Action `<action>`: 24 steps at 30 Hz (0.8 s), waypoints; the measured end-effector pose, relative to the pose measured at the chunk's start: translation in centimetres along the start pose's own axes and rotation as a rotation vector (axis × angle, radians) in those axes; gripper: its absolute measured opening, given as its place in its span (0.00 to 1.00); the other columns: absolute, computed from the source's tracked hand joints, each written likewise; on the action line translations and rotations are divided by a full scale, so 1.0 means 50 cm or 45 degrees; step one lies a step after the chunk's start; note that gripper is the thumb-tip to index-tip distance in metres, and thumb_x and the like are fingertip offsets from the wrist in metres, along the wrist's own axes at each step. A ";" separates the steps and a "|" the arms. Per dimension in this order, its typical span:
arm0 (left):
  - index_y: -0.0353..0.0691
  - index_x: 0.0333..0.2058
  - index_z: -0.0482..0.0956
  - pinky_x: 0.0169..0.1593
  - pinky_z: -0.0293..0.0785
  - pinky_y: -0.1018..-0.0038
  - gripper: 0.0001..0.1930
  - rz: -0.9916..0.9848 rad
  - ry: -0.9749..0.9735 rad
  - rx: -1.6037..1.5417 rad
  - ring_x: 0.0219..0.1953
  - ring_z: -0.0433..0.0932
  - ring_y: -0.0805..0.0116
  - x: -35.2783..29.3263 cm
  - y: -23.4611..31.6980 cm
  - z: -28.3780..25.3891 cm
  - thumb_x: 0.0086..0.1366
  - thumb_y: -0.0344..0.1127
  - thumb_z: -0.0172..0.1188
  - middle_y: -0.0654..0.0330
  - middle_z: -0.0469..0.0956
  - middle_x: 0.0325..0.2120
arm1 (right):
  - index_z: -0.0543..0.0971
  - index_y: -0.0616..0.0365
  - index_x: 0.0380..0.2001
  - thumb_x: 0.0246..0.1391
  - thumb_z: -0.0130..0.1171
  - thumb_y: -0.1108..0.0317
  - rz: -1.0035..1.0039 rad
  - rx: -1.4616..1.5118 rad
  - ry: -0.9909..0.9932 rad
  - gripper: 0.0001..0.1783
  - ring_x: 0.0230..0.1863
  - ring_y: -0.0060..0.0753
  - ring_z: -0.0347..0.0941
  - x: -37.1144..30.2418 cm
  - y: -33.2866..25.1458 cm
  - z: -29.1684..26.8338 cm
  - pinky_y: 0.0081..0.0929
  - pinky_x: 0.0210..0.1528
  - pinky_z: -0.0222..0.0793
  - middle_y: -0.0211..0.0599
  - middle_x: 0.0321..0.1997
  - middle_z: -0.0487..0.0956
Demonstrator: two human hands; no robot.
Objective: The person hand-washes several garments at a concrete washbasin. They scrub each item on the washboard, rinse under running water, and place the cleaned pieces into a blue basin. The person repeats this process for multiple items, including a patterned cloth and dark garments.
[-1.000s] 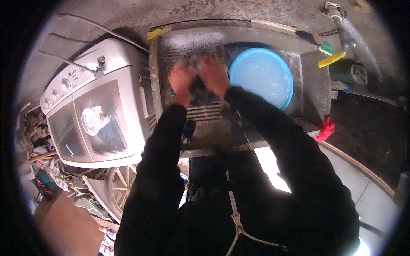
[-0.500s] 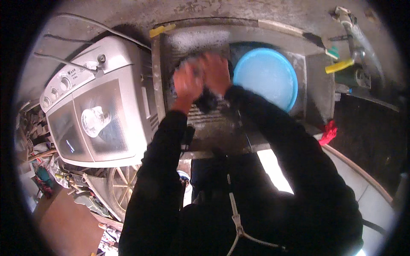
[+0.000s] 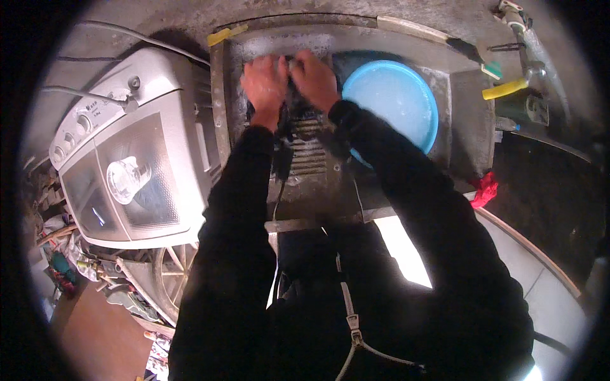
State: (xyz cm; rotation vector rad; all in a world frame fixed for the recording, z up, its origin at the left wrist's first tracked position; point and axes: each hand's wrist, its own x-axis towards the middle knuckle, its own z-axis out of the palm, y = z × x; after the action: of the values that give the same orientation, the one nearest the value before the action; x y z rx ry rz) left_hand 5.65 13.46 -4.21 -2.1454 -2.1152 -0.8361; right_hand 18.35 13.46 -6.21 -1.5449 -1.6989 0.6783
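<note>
My left hand [image 3: 264, 84] and my right hand [image 3: 316, 80] are side by side at the far end of a ribbed washboard [image 3: 308, 157], built into a grey stone sink. Both have their fingers curled into a dark, wet-looking cloth [image 3: 295, 105], which lies on the ridges beneath and between them. Its shape is hard to make out, and the hands hide part of it. Whitish suds [image 3: 279, 43] show on the board beyond my fingers. To the right, a light blue round basin [image 3: 434, 117] holds cloudy, sudsy water.
A white twin-tub washing machine [image 3: 184, 190] stands left of the sink [image 3: 222, 120]. A tap with a yellow spout hose [image 3: 505, 89] reaches in from the right. A brush [image 3: 467, 51] lies on the far rim, and a red cloth [image 3: 485, 190] hangs at the right front corner.
Both hands have moved away from me, up the washboard, and slightly apart, taking the dark cloth along. More of the ridges shows now. The whole view has shifted a little.
</note>
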 end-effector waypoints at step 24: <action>0.51 0.35 0.80 0.57 0.60 0.48 0.09 0.217 -0.025 -0.128 0.56 0.67 0.55 -0.184 0.019 -0.165 0.56 0.42 0.56 0.65 0.76 0.44 | 0.77 0.51 0.31 0.43 0.60 0.61 -0.491 -0.115 -0.439 0.11 0.36 0.49 0.69 -0.247 -0.070 -0.137 0.47 0.35 0.64 0.40 0.32 0.74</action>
State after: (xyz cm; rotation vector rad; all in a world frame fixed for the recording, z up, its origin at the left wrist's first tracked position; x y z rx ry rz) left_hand 4.13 1.83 -0.26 -2.3514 -1.9028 -0.9258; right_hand 21.90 0.15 -1.42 -1.1513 -2.2347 0.6978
